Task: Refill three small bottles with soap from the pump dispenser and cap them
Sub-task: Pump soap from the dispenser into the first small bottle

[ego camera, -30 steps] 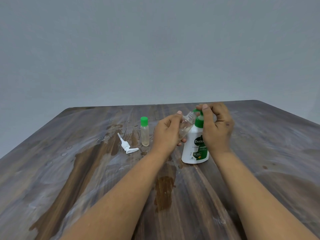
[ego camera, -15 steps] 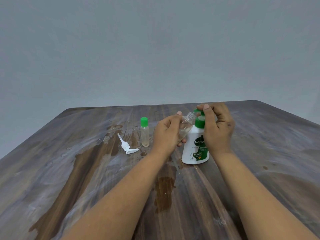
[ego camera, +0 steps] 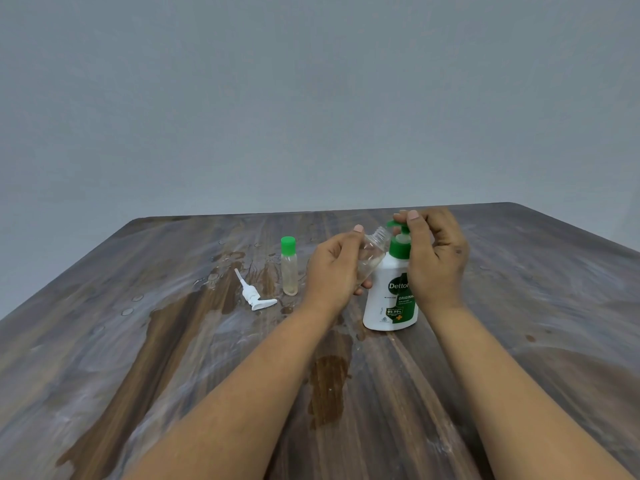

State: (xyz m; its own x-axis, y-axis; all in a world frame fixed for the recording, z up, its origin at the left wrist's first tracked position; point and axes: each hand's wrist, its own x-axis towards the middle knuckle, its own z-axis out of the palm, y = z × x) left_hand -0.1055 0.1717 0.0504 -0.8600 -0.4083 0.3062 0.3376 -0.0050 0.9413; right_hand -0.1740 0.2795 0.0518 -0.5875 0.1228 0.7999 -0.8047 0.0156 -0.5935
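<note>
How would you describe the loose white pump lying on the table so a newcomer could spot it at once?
Start at the big white soap dispenser with the green pump near the table's middle, then look left past the left hand and the small green-capped bottle. Just left of that bottle lies the white pump, flat on the wood; unlike its neighbours, it has no bottle and no green.

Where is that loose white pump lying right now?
In the head view the loose white pump lies flat on the wooden table, left of centre, just left of the upright small bottle with the green cap and clear of both hands.
</note>
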